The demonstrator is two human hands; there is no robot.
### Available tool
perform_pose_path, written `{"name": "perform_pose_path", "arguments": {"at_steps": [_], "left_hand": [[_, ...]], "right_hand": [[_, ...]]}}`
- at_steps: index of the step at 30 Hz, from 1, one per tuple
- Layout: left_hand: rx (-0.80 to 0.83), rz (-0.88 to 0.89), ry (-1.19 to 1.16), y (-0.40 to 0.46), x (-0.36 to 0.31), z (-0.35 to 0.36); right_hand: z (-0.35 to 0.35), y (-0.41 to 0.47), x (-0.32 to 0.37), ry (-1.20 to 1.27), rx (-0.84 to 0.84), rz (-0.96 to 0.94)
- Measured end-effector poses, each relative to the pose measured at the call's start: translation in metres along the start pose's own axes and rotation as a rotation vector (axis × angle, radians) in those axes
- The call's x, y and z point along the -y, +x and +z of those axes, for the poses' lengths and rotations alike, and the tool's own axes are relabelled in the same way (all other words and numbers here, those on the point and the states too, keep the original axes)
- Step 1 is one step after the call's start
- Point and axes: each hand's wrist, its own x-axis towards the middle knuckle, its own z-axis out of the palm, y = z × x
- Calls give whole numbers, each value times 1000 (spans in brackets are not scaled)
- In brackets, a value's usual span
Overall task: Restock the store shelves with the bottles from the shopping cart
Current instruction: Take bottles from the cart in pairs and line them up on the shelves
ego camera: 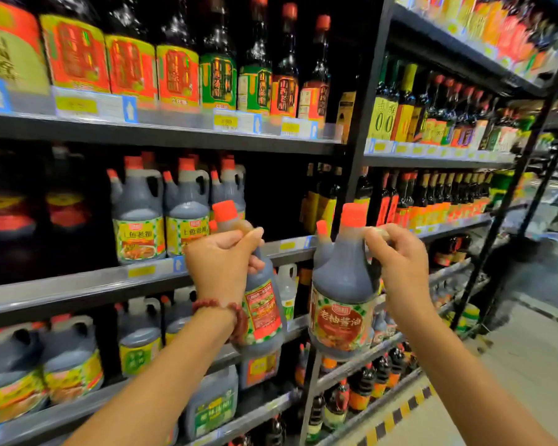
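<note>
Bottles, dark sauce, jug-shaped, orange-capped: two held up in front of the shelving, one per hand, both off the shelf and in the air.

Item 1. Left bottle, tilted, side label toward the camera. Left hand grips it high at the handle, fingers curled round, thumb on top. A red bead bracelet sits on the wrist.

Item 2. Right bottle, near upright, front label facing the camera. Right hand pinches the handle loop at the shoulder, fingers closed on it. Judged: carrying by the handle leaves each base free for setting down.

Item 3. Middle shelf, just behind the hands. Holds matching jugs with yellow-green labels on its left portion; a dark open gap lies to their right, behind the raised bottles. Judged: that gap is the likely destination.

Item 4. Upper shelf: taller dark bottles with red and green labels; yellow price tags on the shelf lip.

Item 5. Lower shelves: more jugs, plus small bottles near the floor.

Item 6. Adjoining bay, right of the black upright: slim bottles in rows. Pale floor with a yellow-black striped strip along the shelf foot. Shopping cart not in view.
</note>
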Motion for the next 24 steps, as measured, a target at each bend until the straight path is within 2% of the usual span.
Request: {"name": "perform_pose_path", "arguments": {"at_steps": [3,9,16,21,24], "left_hand": [[-31,37,-15,39,12,34],[-92,170,33,102,37,87],[-225,259,30,130,68,124],[-319,348,38,136,87,151],[-336,399,129,138,102,159]], "right_hand": [[15,52,-23,-15,-22,-19],[44,124,-61,-16,-169,-134],[79,176,-103,18,-289,-186],[99,202,-130,138,-261,-199],[108,214,-144,162,-266,-211]]}}
